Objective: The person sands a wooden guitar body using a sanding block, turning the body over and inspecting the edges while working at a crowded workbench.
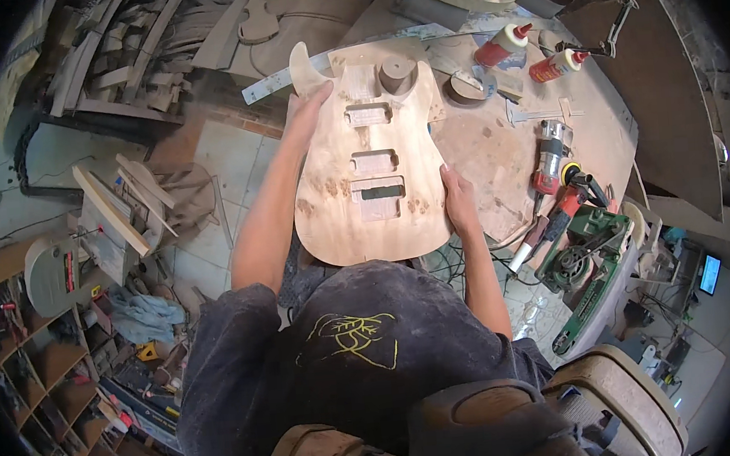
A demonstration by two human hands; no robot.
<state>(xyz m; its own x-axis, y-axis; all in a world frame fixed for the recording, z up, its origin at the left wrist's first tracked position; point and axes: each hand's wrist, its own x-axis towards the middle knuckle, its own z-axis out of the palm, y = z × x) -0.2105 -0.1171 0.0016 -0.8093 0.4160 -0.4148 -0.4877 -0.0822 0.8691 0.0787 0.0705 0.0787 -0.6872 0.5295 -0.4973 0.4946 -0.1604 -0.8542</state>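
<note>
I hold a pale wooden electric guitar body (330,214) with several routed cavities, near the middle of the view. My left hand (309,112) grips its upper left edge by the long horn, fingers mostly hidden. My right hand (458,193) grips the right edge lower down, thumb on the rim and fingers largely out of sight. A grey-brown cylinder (397,74) shows at the body's upper right; I cannot tell whether it rests on it. A metal straightedge (261,89) lies behind the upper left horn.
The workbench (482,137) to the right bears glue bottles (501,46), a caliper (532,114), a red router (548,162), a polisher (569,203) and a green sander (591,266). More guitar parts (107,214) stand at left, above cubby shelves (54,364). Cables cross the floor.
</note>
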